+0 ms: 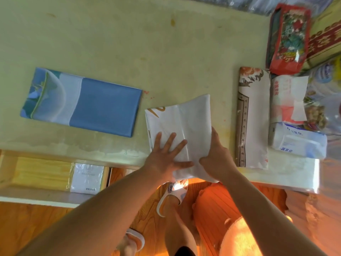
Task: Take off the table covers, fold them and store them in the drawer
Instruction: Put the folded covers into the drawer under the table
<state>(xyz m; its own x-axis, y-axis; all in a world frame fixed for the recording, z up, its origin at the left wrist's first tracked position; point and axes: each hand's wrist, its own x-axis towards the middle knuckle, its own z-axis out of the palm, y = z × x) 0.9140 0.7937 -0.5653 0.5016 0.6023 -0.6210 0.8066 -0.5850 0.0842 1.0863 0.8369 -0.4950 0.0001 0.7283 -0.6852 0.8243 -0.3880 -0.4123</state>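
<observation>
A folded white table cover point(182, 119) lies at the table's near edge, its near end hanging over it. My left hand point(166, 156) presses flat on it with fingers spread. My right hand point(217, 156) grips its right near edge, thumb on top. A folded blue cover point(103, 108) lies flat to the left. A folded floral cover point(252, 119) lies to the right. Below the table edge at the left, an open drawer point(7, 169) holds yellow sheets and a white packet point(86, 178).
The pale green table point(147, 43) stretches away behind the covers. Tissue packs point(299, 143), a red packet point(289, 37) and snack bags crowd the right end. My feet in white slippers point(171, 196) stand on the wooden floor below.
</observation>
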